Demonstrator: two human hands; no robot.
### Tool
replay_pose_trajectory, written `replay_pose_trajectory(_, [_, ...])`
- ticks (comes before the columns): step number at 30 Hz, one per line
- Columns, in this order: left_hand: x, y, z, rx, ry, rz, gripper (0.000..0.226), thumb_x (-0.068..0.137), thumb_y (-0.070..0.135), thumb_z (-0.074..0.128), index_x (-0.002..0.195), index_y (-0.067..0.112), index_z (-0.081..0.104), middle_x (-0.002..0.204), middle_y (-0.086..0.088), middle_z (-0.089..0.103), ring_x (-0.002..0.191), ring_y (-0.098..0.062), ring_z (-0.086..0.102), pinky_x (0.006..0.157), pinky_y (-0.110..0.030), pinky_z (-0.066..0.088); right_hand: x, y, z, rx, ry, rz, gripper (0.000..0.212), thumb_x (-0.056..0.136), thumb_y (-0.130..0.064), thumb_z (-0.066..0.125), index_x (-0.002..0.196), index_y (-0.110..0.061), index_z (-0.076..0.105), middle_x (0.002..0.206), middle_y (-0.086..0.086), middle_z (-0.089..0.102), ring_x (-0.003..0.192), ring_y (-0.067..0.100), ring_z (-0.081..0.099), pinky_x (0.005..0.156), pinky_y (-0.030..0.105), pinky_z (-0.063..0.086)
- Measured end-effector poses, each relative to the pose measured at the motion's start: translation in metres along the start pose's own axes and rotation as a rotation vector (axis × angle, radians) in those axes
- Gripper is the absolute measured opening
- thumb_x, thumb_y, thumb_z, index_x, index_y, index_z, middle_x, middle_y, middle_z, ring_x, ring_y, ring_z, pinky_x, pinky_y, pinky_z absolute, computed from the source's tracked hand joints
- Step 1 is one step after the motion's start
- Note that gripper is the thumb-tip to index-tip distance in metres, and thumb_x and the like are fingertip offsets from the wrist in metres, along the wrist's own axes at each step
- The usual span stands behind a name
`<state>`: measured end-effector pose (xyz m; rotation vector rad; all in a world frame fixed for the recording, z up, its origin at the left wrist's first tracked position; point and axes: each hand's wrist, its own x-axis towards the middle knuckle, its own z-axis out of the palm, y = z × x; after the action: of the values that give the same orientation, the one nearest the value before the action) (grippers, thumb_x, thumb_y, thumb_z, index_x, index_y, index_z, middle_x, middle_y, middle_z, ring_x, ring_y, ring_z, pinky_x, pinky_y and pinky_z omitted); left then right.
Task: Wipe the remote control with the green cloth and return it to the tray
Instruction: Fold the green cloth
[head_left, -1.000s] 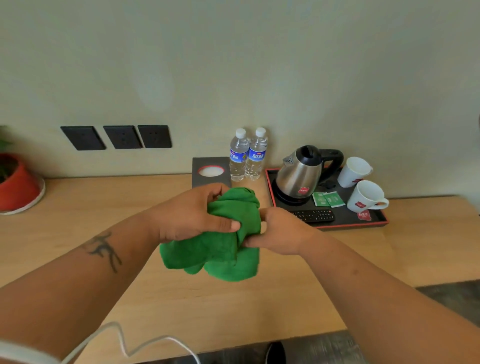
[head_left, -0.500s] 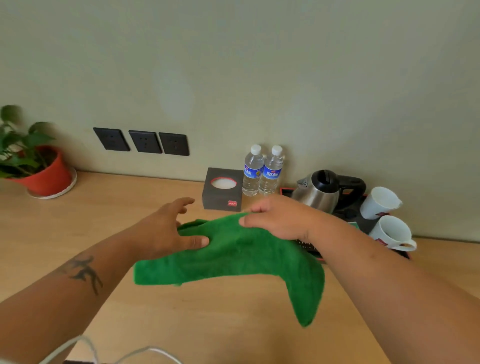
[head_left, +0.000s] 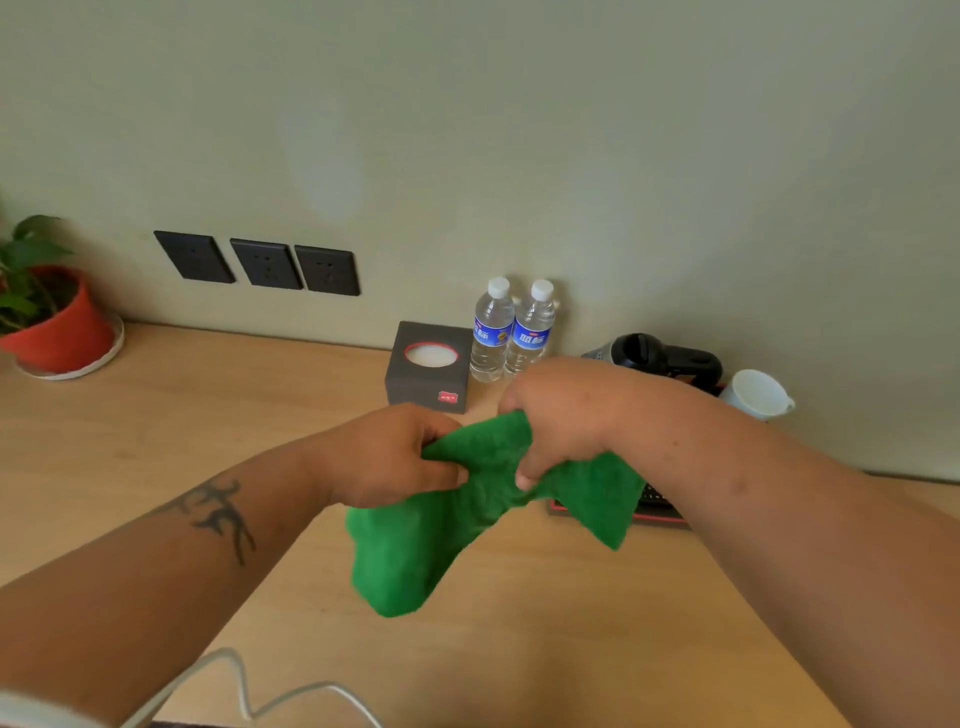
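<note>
I hold the green cloth (head_left: 467, 519) above the wooden table, bunched between both hands. My left hand (head_left: 395, 457) grips its left part and my right hand (head_left: 556, 410) grips the top edge; loose ends hang down on both sides. The black tray with a red rim (head_left: 660, 514) lies behind my right forearm, mostly hidden. A small strip of the black remote control (head_left: 655, 496) shows on it, just past the cloth's right corner.
A dark tissue box (head_left: 428, 366) and two water bottles (head_left: 511, 330) stand at the wall. A kettle (head_left: 660, 358) and a white cup (head_left: 756, 395) sit on the tray's far side. A potted plant (head_left: 49, 317) is far left. A white cable (head_left: 249, 696) runs near me.
The cloth was spread out flat between my hands half a second ago; both hands have closed on it and gathered it, and the view has shifted slightly left.
</note>
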<state>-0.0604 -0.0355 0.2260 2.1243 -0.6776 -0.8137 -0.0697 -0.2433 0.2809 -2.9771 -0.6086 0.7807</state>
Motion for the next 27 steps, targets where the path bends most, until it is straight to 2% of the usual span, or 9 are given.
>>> replay_pose_trajectory(2, [0.001, -0.002, -0.005, 0.066, 0.012, 0.013, 0.006, 0.088, 0.018, 0.068, 0.086, 0.018, 0.074, 0.069, 0.004, 0.071, 0.055, -0.003, 0.059, 0.054, -0.020, 0.046, 0.004, 0.002, 0.005, -0.146, 0.014, 0.028, 0.039, 0.076, -0.048, 0.080, 0.099, -0.019, 0.069, 0.084, -0.005, 0.064, 0.082, 0.021, 0.063, 0.062, 0.030, 0.046])
replay_pose_trajectory(6, [-0.002, -0.025, -0.016, 0.182, -0.069, -0.080, 0.010, 0.083, 0.022, 0.072, 0.078, 0.030, 0.072, 0.067, 0.014, 0.070, 0.060, 0.000, 0.062, 0.058, -0.018, 0.048, 0.009, 0.003, 0.008, -0.154, 0.037, 0.069, 0.029, 0.082, -0.043, 0.073, 0.098, -0.019, 0.070, 0.085, -0.001, 0.066, 0.083, 0.022, 0.064, 0.069, 0.033, 0.055])
replay_pose_trajectory(9, [-0.005, -0.047, -0.022, 0.337, -0.164, -0.180, 0.004, 0.080, 0.031, 0.074, 0.077, 0.028, 0.071, 0.077, 0.004, 0.075, 0.070, -0.008, 0.066, 0.064, -0.023, 0.050, 0.009, 0.005, 0.009, -0.014, 0.046, 0.104, 0.024, 0.082, -0.044, 0.072, 0.081, -0.021, 0.065, 0.079, 0.001, 0.066, 0.079, 0.022, 0.064, 0.069, 0.034, 0.055])
replay_pose_trajectory(11, [-0.006, -0.055, -0.026, 0.391, -0.183, -0.214, 0.013, 0.080, 0.034, 0.073, 0.087, 0.024, 0.074, 0.084, 0.002, 0.076, 0.078, -0.013, 0.068, 0.070, -0.027, 0.051, 0.010, 0.002, 0.010, 0.106, 0.055, 0.115, 0.024, 0.082, -0.043, 0.073, 0.072, -0.025, 0.061, 0.072, -0.002, 0.065, 0.073, 0.019, 0.063, 0.064, 0.030, 0.051])
replay_pose_trajectory(15, [-0.004, -0.059, -0.032, 0.507, -0.208, -0.217, 0.023, 0.082, 0.036, 0.071, 0.100, 0.021, 0.073, 0.093, -0.001, 0.075, 0.085, -0.020, 0.066, 0.068, -0.027, 0.046, 0.012, -0.007, 0.008, 0.269, 0.081, 0.117, 0.009, 0.083, -0.032, 0.074, 0.084, -0.024, 0.069, 0.076, -0.006, 0.067, 0.072, 0.014, 0.064, 0.064, 0.027, 0.050])
replay_pose_trajectory(17, [-0.001, -0.059, -0.036, 0.582, -0.201, -0.218, 0.026, 0.085, 0.036, 0.067, 0.105, 0.019, 0.071, 0.099, -0.004, 0.073, 0.089, -0.022, 0.064, 0.070, -0.026, 0.043, 0.012, -0.013, 0.003, 0.351, 0.113, 0.113, 0.012, 0.082, -0.023, 0.073, 0.092, -0.028, 0.069, 0.083, -0.010, 0.069, 0.075, 0.006, 0.065, 0.066, 0.025, 0.052])
replay_pose_trajectory(19, [0.003, -0.061, -0.045, 0.631, -0.115, -0.195, 0.026, 0.089, 0.033, 0.062, 0.108, 0.017, 0.070, 0.102, -0.006, 0.073, 0.094, -0.024, 0.064, 0.074, -0.029, 0.046, 0.010, -0.020, -0.006, 0.443, 0.169, 0.116, 0.026, 0.080, -0.015, 0.071, 0.102, -0.030, 0.070, 0.090, -0.013, 0.072, 0.076, 0.001, 0.066, 0.069, 0.023, 0.055])
replay_pose_trajectory(23, [0.005, -0.067, -0.068, 0.547, 0.195, -0.064, 0.020, 0.087, 0.021, 0.056, 0.099, 0.024, 0.073, 0.095, -0.003, 0.076, 0.091, -0.026, 0.067, 0.069, -0.031, 0.046, 0.002, -0.038, -0.029, 0.569, 0.277, 0.077, 0.030, 0.078, -0.009, 0.071, 0.093, -0.035, 0.071, 0.085, -0.014, 0.073, 0.073, 0.000, 0.068, 0.066, 0.020, 0.056])
replay_pose_trajectory(27, [0.001, -0.071, -0.072, 0.416, 0.365, 0.077, 0.041, 0.081, 0.010, 0.057, 0.108, 0.035, 0.074, 0.093, 0.005, 0.076, 0.084, -0.021, 0.067, 0.068, -0.032, 0.051, -0.006, -0.054, -0.041, 0.536, 0.229, 0.030, 0.029, 0.079, -0.013, 0.073, 0.096, -0.036, 0.070, 0.085, -0.013, 0.073, 0.072, 0.001, 0.068, 0.064, 0.021, 0.057])
